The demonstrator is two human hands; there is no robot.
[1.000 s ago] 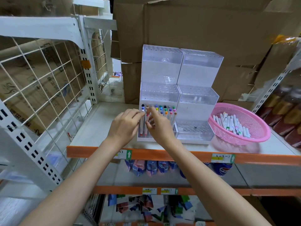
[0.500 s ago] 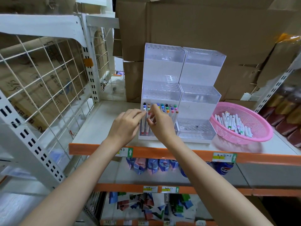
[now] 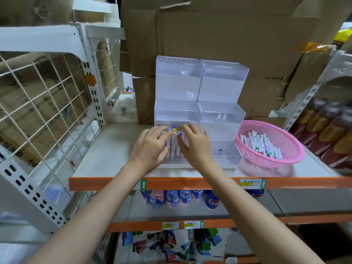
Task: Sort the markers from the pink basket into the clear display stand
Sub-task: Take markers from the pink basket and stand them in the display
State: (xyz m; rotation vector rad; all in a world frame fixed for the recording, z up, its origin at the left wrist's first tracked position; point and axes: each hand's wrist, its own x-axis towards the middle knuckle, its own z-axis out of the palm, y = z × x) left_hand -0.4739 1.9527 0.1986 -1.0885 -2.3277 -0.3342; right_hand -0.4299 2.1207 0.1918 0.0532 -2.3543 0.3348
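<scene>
Both arms are stretched forward over the orange-edged shelf (image 3: 106, 149), and the left hand (image 3: 150, 147) and right hand (image 3: 197, 146) are held close together at the lowest left tier of the clear display stand (image 3: 179, 82). The left fingers (image 3: 162, 131) are laid nearly straight, slightly apart, across the coloured caps of the upright markers (image 3: 174, 147) standing there. The right fingers (image 3: 187, 128) are curled over the same row; whether a marker is clamped cannot be told through the blur. Loose markers (image 3: 261, 144) are heaped in the pink basket (image 3: 285, 136), just right of the stand.
</scene>
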